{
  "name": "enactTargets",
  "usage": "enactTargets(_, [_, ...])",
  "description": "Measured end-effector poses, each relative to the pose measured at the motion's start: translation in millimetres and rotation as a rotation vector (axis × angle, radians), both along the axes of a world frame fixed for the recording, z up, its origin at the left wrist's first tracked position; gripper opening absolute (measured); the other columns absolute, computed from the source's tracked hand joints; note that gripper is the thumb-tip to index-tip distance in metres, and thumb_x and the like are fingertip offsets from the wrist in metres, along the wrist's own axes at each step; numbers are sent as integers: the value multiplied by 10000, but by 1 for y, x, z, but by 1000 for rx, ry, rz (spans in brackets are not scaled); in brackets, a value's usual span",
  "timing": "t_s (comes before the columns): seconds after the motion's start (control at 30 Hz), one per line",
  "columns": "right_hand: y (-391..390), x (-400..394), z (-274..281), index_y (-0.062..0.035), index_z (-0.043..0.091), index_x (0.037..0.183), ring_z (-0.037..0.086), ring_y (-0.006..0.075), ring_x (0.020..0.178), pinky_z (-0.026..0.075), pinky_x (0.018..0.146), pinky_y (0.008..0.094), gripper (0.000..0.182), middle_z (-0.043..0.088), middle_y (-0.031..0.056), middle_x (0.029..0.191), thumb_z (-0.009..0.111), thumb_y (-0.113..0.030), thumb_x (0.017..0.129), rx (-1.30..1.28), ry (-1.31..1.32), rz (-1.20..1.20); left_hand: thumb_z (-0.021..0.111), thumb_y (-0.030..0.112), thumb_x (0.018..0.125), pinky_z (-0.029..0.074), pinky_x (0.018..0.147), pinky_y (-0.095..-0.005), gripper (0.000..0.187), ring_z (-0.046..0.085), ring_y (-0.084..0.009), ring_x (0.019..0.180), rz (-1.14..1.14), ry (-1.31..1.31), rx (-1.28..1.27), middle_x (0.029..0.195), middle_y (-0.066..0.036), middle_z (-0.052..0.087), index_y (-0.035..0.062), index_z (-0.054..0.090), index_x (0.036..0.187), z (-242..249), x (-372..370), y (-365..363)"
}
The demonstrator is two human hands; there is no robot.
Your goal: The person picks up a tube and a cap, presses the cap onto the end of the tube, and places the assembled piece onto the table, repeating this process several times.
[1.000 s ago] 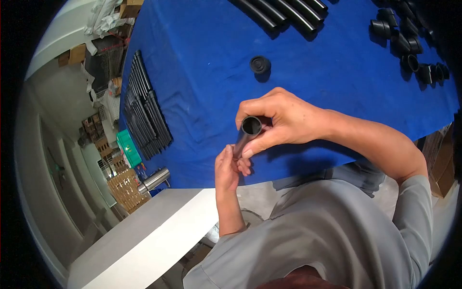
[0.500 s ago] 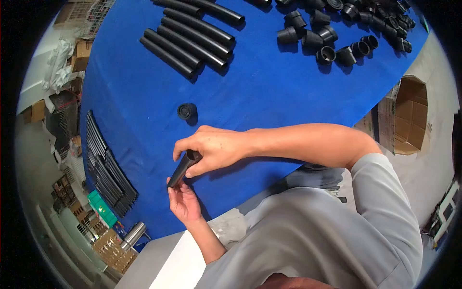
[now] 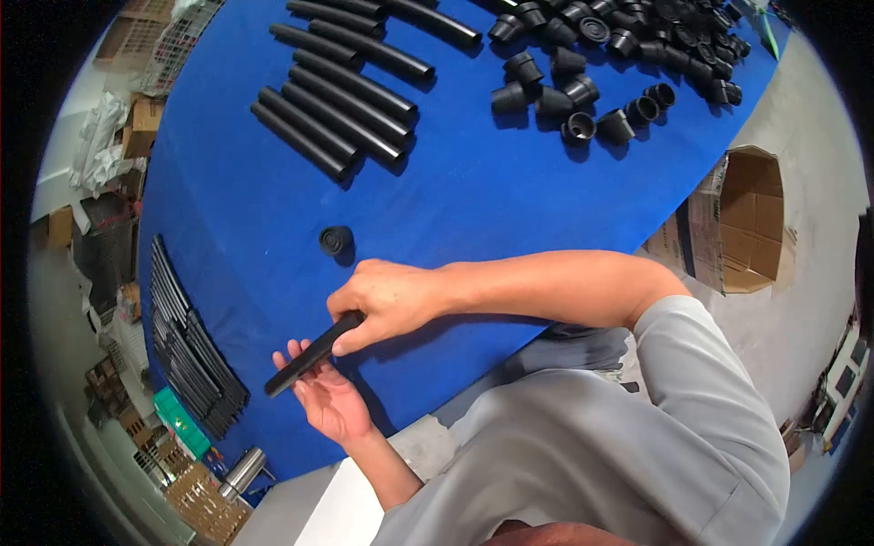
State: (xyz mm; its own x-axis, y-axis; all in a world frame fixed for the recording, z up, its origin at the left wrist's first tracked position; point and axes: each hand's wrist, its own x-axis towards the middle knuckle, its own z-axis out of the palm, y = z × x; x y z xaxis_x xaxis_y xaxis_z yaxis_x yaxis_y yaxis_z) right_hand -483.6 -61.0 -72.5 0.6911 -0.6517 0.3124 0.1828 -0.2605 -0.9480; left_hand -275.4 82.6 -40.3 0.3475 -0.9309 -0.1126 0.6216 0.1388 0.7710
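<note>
A short black tube [image 3: 305,362] slants down to the left between my hands, over the blue cloth. My right hand [image 3: 391,296] grips its upper end between thumb and fingers. Around its lower part are the thumb and fingers of my left hand [image 3: 335,405], palm up, in a loose hold. Just beyond my right hand, a single black rubber cap [image 3: 336,240] with a ringed face rests on the cloth.
Black tubes [image 3: 350,109] lie in rows at the far side of the blue table [image 3: 228,237]. A heap of black caps [image 3: 628,41] is at the far right. Thin black rods [image 3: 196,355] and a green box [image 3: 180,423] are at the left. An open cardboard box [image 3: 751,218] stands beyond the right edge.
The tube has swung to a flatter slant, its lower end now further left and past my left fingers. My left hand has moved slightly left and down. The whole view has shifted a little.
</note>
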Motion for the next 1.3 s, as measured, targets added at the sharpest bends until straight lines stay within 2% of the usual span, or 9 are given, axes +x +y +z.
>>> enactTargets(0.13, [4, -4, 8, 7, 690, 802, 644, 375, 619, 478, 576, 475, 468, 644, 176, 653, 724, -457, 851, -56, 109, 160, 524, 234, 1068, 450, 1132, -436, 583, 527, -321, 1334, -59, -246, 38, 1488, -191, 487, 90, 279, 1578, 27, -23, -15])
enactTargets(0.27, [12, 2, 5, 17, 730, 853, 655, 370, 671, 479, 596, 476, 540, 661, 191, 693, 686, -519, 896, -25, 48, 233, 591, 282, 1041, 547, 870, -358, 629, 643, -212, 940, -75, -462, 135, 1118, -123, 642, 57, 319, 1561, 32, -21, -16])
enactTargets(0.3, [7, 0, 8, 43, 728, 992, 663, 337, 673, 493, 602, 449, 582, 676, 181, 736, 680, -531, 911, 17, 102, 271, 671, 302, 995, 535, 712, -300, 631, 611, -168, 773, 8, -546, 221, 951, -89, 640, 16, 405, 1491, 35, -30, -19])
enactTargets(0.43, [-2, 0, 6, 98, 624, 1217, 659, 238, 688, 507, 611, 378, 721, 675, 132, 773, 731, -531, 880, 262, -45, 162, 830, 297, 858, 511, 588, -262, 547, 608, -159, 680, -214, -626, 336, 849, -93, 627, -3, 549, 1218, 32, -15, -8])
enactTargets(0.53, [-4, 1, 8, 46, 671, 1098, 610, 178, 678, 491, 628, 333, 545, 646, 78, 746, 756, -445, 877, 292, -62, 123, 841, 340, 827, 510, 543, -269, 565, 604, -154, 614, -382, -701, 399, 814, -84, 637, 16, 559, 1193, 27, -21, -2])
enactTargets(0.83, [-7, -3, 11, -6, 653, 858, 519, 99, 586, 403, 522, 302, 378, 565, 10, 643, 753, -368, 899, 522, -33, 58, 739, 393, 929, 586, 593, -313, 515, 709, -259, 723, -529, -444, 496, 963, -193, 697, -10, 582, 1209, 28, 10, 14])
enactTargets(0.93, [-10, -5, 14, -32, 645, 955, 514, 88, 510, 393, 448, 263, 314, 542, 6, 615, 730, -335, 942, 771, -178, 75, 665, 361, 985, 616, 616, -347, 481, 737, -334, 860, -80, -35, 308, 1092, -225, 704, -6, 575, 1284, 4, 52, 39])
enactTargets(1.1, [-8, -3, 12, -24, 634, 1104, 567, 90, 576, 458, 515, 262, 298, 630, 16, 747, 748, -239, 932, 710, -148, 152, 554, 118, 1043, 596, 910, -389, 470, 661, -335, 1116, -19, 114, 46, 1448, -255, 505, 58, 395, 1481, -11, 43, 32])
enactTargets(1.3, [-9, -10, 18, -70, 606, 1351, 558, 80, 623, 461, 550, 257, 459, 642, 13, 775, 714, -136, 910, 585, -185, 356, 545, 152, 1053, 618, 798, -374, 404, 689, -265, 952, 75, -51, 183, 1245, -199, 643, 79, 448, 1438, -11, 35, 24])
